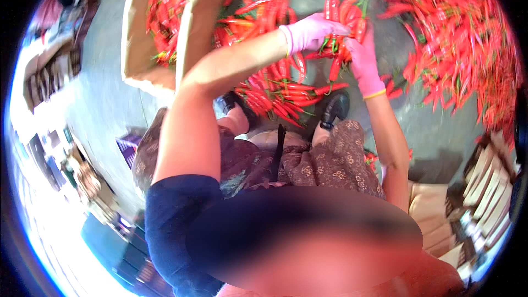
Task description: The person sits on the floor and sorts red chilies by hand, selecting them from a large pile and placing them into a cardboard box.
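Both my hands wear pink gloves and meet in front of me around a bunch of red chilli peppers [346, 11] with green stems. My left hand [312, 34] closes on the bunch from its left side, its fingertips partly lost among the peppers. My right hand [364, 61] grips the bunch from the right and below. Some peppers stick up above the hands and others hang down beneath them. Right under my left forearm lies a loose heap of red chilli peppers [267, 96] on the floor, between and ahead of my feet.
An open cardboard box [133, 38] with chilli peppers inside stands to the left. A large pile of red chilli peppers [456, 49] spreads over the grey floor [390, 25] on the right. Flattened cardboard [429, 203] and stacked pale cartons [487, 187] stand at the lower right.
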{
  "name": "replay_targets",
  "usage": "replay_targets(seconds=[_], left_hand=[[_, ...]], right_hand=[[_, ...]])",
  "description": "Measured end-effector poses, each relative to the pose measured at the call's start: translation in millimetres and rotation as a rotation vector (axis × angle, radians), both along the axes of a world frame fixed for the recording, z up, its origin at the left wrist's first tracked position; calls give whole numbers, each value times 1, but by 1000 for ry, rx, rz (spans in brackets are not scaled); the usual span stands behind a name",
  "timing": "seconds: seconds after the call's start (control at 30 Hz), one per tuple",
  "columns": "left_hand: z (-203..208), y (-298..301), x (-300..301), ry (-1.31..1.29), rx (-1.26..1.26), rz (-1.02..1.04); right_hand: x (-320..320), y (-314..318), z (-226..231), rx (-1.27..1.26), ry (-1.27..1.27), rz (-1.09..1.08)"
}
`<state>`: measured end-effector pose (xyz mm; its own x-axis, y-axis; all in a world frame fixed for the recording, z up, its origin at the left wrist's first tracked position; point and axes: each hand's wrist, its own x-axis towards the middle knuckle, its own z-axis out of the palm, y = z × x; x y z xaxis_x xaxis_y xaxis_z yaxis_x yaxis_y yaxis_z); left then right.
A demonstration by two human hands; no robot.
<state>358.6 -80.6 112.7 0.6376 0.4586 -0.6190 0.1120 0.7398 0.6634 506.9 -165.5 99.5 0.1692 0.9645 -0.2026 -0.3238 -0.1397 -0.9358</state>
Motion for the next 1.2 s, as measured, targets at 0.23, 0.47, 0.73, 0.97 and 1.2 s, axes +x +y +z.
replay_targets(seconds=[0.23, 0.47, 0.73, 0.97, 1.2], left_hand=[[217, 71, -176, 46, 997, -225], [177, 30, -344, 299, 274, 259], [106, 11, -485, 1235, 632, -296], [170, 58, -204, 838, 1732, -510], [28, 154, -1, 583, 2159, -559]], right_hand=[[-156, 81, 174, 473, 171, 267], [-224, 18, 163, 555, -303, 467], [39, 18, -13, 447, -1504, 81], [124, 69, -49, 356, -2098, 467], [71, 83, -21, 9, -1641, 549]])
